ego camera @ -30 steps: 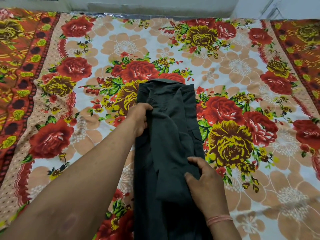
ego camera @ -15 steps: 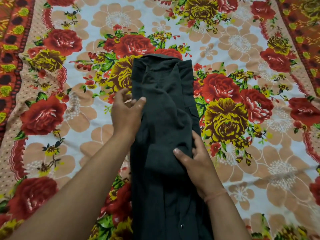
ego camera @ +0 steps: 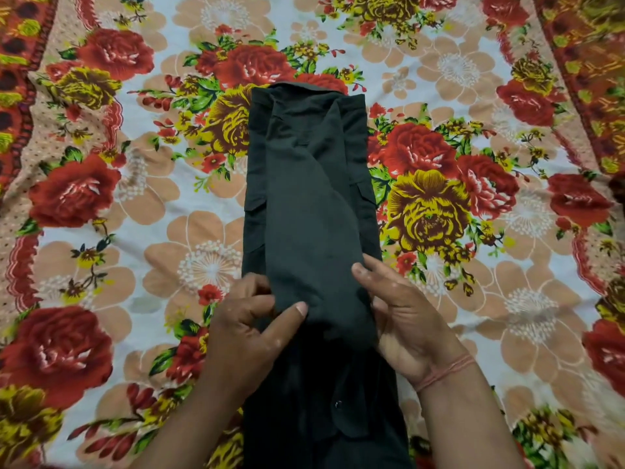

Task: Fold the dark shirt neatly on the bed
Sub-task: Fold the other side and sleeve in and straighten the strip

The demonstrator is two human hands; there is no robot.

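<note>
Floral bedsheet [ego camera: 101,265] under narrow dark shirt [ego camera: 311,198]

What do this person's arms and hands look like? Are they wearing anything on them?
Both forearms are bare as far as the picture reaches, with no sleeves in view and no gloves. The right hand has a thin pinkish-orange thread band wound in several strands around its wrist. The left hand shows no band or watch, and no rings are visible on either hand.
</note>
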